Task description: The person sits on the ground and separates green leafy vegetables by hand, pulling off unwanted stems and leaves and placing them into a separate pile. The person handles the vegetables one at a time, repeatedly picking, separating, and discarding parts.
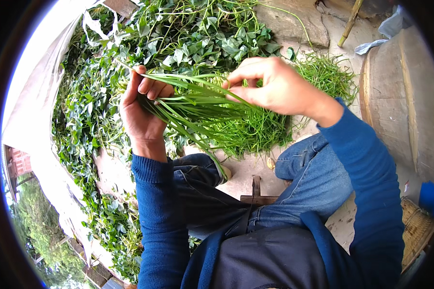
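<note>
My left hand [139,115], palm up at the left, grips a bunch of long, flat green blades [202,104] that look like garlic chives. The blades fan out to the right, and a few droop towards my left shoe. Across from it, my right hand [278,85] has thumb and fingertips pinched on one or more blades near the upper side of the bunch. Under both hands lies a heap of similar thin green blades [260,135] on the floor. A looser heap of cut greens [327,77] spreads beyond my right wrist.
Leafy vines [202,39], perhaps sweet potato, cover the far side and the left. A stone slab [293,27] and a bamboo pole [350,25] lie at the top right. On the right stand a large round-sided container [387,94] and a woven basket [416,231]. White sheeting [36,90] hangs left.
</note>
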`<state>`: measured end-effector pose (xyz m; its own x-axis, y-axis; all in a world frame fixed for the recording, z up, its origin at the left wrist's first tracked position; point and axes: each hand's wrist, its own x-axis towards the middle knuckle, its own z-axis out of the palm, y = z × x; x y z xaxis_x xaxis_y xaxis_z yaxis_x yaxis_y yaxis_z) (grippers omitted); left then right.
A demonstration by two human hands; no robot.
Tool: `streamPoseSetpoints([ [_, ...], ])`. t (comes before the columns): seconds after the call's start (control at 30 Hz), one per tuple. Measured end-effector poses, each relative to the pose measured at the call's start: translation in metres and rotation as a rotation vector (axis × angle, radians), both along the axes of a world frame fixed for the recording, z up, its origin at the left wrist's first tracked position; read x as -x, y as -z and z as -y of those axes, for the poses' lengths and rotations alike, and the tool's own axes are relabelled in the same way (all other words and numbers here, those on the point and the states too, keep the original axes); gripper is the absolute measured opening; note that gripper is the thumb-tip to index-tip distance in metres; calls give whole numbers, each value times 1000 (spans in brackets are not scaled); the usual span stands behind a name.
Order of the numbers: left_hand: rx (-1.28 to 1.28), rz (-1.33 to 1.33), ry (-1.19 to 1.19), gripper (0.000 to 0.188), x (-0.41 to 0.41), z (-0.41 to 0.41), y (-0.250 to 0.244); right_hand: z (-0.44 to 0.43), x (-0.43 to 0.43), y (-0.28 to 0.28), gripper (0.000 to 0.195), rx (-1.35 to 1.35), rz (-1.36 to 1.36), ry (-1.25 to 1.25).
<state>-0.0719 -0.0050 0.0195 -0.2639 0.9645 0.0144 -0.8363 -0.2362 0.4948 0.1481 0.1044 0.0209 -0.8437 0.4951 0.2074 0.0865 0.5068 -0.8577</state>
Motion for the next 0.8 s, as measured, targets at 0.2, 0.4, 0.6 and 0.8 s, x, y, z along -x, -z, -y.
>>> streamPoseSetpoints([
  [0.2, 34, -51, 77, 21, -5, -3, 2, 7, 3, 5, 17, 338, -60, 38],
  [0.4, 349, -463, -105, 27, -2, -1, -1, -5, -9, 1, 18, 330, 7, 110],
  [0.6, 391, -555, -115, 27, 0, 0, 0, -22, -16, 1, 17, 371, 140, 19],
  [0.8, 449, -516, -250, 25, 8, 2, -4, -30, -28, -9, 16, 527, 170, -43],
])
